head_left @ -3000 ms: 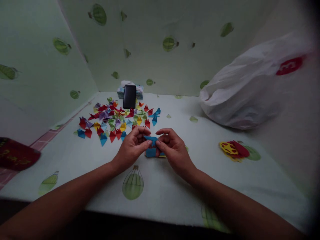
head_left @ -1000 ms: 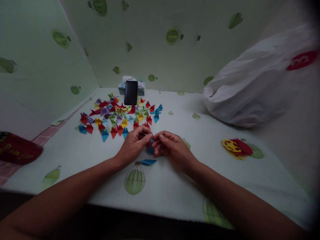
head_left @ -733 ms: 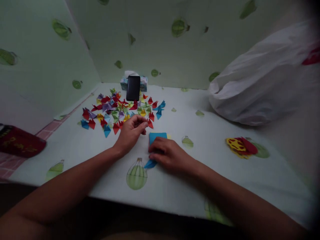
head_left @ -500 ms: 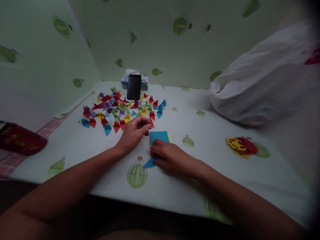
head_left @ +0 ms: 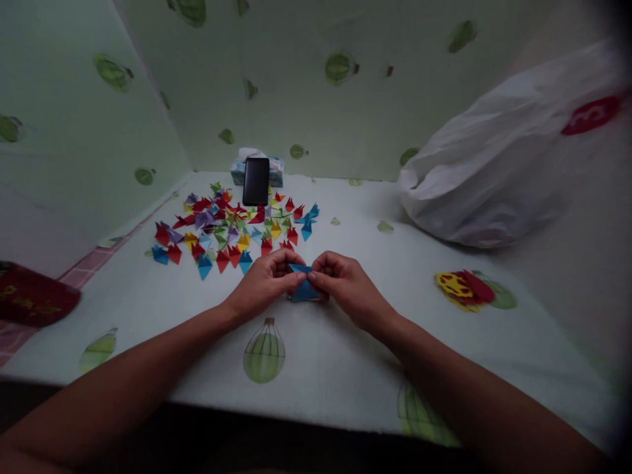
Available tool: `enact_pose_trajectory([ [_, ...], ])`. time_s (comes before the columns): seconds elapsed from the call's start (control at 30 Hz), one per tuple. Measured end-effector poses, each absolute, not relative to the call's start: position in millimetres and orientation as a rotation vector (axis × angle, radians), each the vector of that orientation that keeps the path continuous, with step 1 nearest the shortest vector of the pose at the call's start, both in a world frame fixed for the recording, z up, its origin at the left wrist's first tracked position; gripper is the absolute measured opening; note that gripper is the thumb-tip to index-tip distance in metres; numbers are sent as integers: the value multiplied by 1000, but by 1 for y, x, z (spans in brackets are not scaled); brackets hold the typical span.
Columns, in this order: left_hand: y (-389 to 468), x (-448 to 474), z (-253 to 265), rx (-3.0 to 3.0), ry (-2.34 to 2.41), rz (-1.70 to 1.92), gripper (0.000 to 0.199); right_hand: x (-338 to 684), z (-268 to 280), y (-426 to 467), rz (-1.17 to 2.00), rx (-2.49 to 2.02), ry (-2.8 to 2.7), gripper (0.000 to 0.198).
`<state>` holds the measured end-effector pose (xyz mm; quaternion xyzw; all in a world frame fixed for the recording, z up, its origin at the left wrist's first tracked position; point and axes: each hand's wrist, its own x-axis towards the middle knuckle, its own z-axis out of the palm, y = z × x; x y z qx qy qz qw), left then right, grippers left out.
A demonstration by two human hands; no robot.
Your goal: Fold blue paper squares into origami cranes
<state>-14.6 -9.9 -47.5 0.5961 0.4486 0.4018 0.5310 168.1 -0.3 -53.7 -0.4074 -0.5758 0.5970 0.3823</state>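
Note:
Between my two hands is a folded blue paper (head_left: 300, 268), pinched by thumbs and fingers from both sides. My left hand (head_left: 270, 278) grips its left part, and my right hand (head_left: 345, 284) grips its right part. Just beneath it, a stack of square paper with a blue top sheet (head_left: 303, 293) lies on the table, mostly covered by my hands. Beyond my left hand spreads a group of small folded paper birds (head_left: 227, 230) in red, blue, yellow, green and purple.
A black phone (head_left: 256, 182) leans on a tissue box (head_left: 237, 172) at the back. On the right stand a white plastic bag (head_left: 474, 178) and red and yellow cutouts (head_left: 459, 287). A dark red container (head_left: 37, 295) lies at the left edge of the table (head_left: 197, 368).
My right hand has lifted the folded blue paper off the table to above the stack. My left hand has closed on its other side. The view has shifted slightly.

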Motion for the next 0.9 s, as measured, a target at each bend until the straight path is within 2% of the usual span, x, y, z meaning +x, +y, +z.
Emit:
enact_pose_trajectory([
  [0.13,-12,-14,-49,1319,1085,1014,21,167,-52,-3,1480,-978,-1519,15],
  [0.23,-12,-13,-49,1237,1103,1051,21,167,-53,-3,1299,-921,-1664,19],
  [0.4,-12,-12,-49,1189,1075,1052,22,169,-53,-4,1024,-984,-1833,13],
  [0.67,-13,-14,-50,1219,1022,1046,22,171,-54,-2,1035,-1011,-1799,6],
  [0.9,-14,-12,-48,1328,1030,1071,23,169,-53,-4,1163,-999,-1668,12],
])
